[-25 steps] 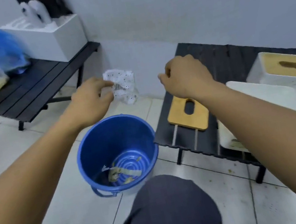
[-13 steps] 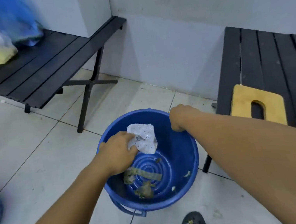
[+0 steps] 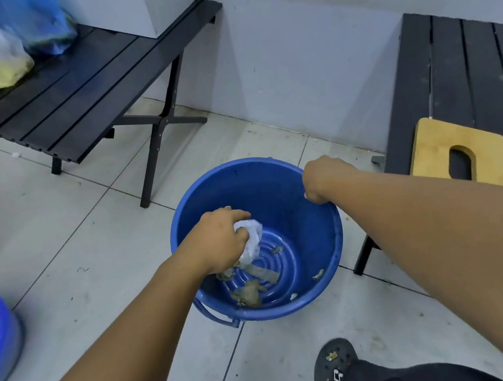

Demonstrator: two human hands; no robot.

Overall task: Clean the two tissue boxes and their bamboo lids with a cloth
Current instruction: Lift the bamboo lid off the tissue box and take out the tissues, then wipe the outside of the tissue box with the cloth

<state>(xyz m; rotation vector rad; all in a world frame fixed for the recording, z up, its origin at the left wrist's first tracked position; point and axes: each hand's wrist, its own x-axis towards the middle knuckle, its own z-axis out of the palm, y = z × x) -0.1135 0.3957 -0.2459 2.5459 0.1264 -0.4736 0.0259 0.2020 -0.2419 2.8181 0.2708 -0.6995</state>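
— Where is the cloth (image 3: pixel 251 238)?
— Bunched up in the left hand (image 3: pixel 218 240), which is closed around it, down inside the blue bucket (image 3: pixel 295 183) on the tiled floor.
— And the right hand (image 3: pixel 324 180)?
— Curled into a fist at the bucket's rim; whether it actually grips the rim, I cannot tell.
— What is in the bucket?
— Scraps of dirty debris (image 3: pixel 248 293) on the bottom.
— Any lids?
— One bamboo lid (image 3: pixel 435 154) with an oval slot lies flat on the black slatted table (image 3: pixel 470 63) at right, well apart from the bucket.
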